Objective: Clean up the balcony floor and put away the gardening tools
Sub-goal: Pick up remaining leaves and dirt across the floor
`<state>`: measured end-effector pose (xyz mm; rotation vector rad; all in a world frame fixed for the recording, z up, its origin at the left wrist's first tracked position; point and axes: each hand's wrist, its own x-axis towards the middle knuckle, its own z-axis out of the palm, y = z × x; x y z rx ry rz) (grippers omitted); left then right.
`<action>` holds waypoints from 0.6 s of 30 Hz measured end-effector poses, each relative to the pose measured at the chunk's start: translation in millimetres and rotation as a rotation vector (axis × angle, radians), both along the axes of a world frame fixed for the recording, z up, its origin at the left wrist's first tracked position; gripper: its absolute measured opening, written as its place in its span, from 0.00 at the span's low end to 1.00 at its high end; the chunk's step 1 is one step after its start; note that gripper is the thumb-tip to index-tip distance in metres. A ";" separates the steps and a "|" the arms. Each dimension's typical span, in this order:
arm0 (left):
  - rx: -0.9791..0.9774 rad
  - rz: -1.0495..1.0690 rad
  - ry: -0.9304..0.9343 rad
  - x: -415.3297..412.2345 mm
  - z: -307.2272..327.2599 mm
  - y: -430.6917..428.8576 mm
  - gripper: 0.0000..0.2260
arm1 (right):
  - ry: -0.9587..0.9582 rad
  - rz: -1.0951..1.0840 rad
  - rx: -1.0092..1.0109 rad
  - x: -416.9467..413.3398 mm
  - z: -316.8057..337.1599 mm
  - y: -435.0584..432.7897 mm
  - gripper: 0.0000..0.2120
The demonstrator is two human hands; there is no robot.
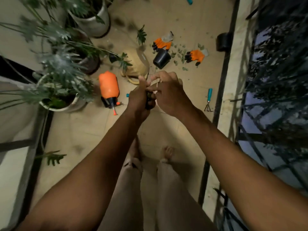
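Hands meet at frame centre: the left hand [139, 97] curls round a small dark object [148, 101], thumb up, and the right hand [168, 94] pinches a pale string [157, 84] above it. Beyond, on the floor [93, 127], lie an orange sprayer [109, 87] at left and a teal rake [209, 99] at right. Farther up are a tan bag [138, 64], a tipped black pot [161, 58], 2 orange gloves [161, 43] and leaf scraps [180, 54].
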<state>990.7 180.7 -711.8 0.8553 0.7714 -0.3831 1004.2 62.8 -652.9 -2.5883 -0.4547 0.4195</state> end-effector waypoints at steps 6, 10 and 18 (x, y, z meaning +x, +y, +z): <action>-0.018 0.143 -0.007 -54.9 123.0 16.0 0.21 | 0.127 -0.311 0.452 -52.6 124.4 16.4 0.16; -0.031 0.238 -0.054 -105.2 176.6 25.2 0.20 | 0.230 -0.254 0.528 -96.0 182.4 33.0 0.14; -0.207 0.565 -0.068 -238.4 244.7 82.8 0.23 | 0.531 -0.061 0.724 -208.0 243.8 104.5 0.15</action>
